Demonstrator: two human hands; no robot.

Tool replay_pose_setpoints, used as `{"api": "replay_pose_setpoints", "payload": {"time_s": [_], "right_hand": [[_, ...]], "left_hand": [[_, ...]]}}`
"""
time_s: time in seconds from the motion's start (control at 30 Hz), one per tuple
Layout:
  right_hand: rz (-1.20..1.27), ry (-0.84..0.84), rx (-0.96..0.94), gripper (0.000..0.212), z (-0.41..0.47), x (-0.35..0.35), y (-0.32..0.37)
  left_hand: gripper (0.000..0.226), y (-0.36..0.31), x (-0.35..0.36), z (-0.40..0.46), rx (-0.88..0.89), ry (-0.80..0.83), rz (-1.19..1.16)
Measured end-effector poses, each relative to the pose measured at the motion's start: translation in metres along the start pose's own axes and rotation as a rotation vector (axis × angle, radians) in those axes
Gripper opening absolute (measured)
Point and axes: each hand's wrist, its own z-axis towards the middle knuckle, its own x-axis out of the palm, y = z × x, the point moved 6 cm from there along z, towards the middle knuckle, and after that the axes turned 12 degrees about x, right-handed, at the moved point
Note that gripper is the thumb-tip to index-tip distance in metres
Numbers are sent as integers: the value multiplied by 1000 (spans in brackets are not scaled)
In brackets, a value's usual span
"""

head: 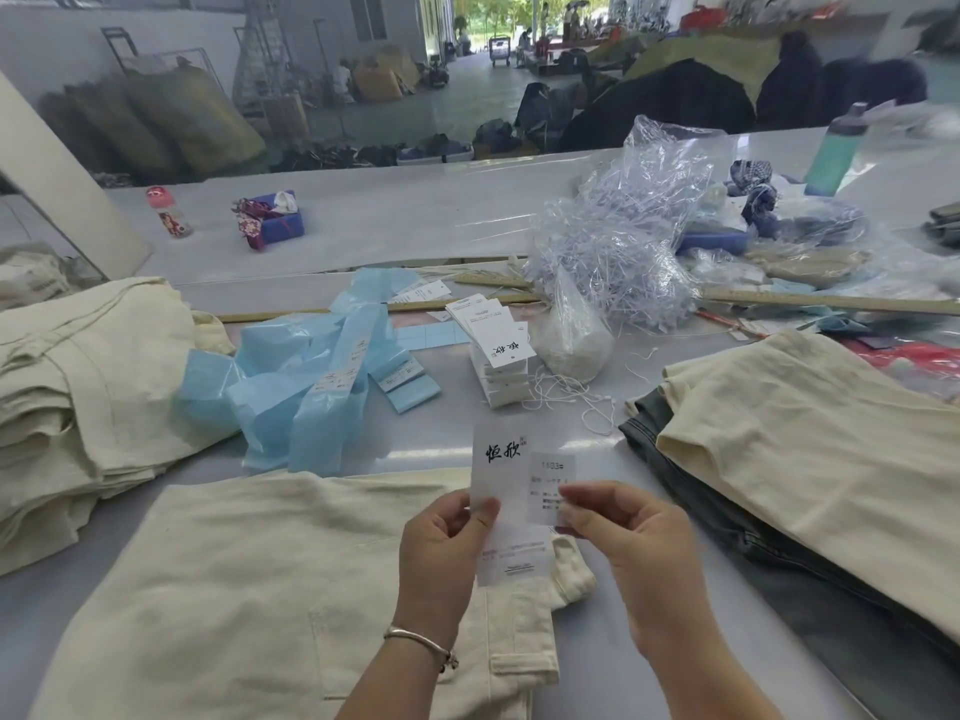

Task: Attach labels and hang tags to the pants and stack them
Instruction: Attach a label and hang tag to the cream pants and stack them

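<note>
— Cream pants [249, 589] lie flat nearest the camera, spread on the grey table [431, 449]. What else is big?

— Two more piles: folded cream pants at the left [78, 387], and a cream pair over dark denim [753, 553] at the right [831, 459].

— And the hands?

— Both are raised above the flat pair. The left hand [441, 558], a bangle [415, 639] at its wrist, pinches a white hang tag [496, 459] between thumb and fingers. The right hand [628, 543] pinches a smaller label [550, 480] that overlaps the tag's right edge.

— Any writing?

— Black brush characters on the tag; the label's top line looks like "1103", the rest too small to read.

— Behind them?

— Crumpled pale blue backing strips [311, 387], a stack of hang tags [498, 350] with the same brush characters, loose white strings [571, 397], and a clear bag of plastic fasteners [623, 241]. A long wooden ruler [831, 301] crosses the table.

— The room?

— A large hall with sacks by the wall, heaps of dark garments, and an open doorway showing trees.
</note>
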Motion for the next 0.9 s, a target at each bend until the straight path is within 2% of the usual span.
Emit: {"api": "replay_pose_setpoints", "payload": {"time_s": [0.33,0.9], "right_hand": [[-296,-17,-132,28,-5,24,0],[-418,-46,-78,25,7,24,-3]], "left_hand": [[27,-13,11,-4,45,106,-41],[31,-14,14,3,7,107,-99]]}}
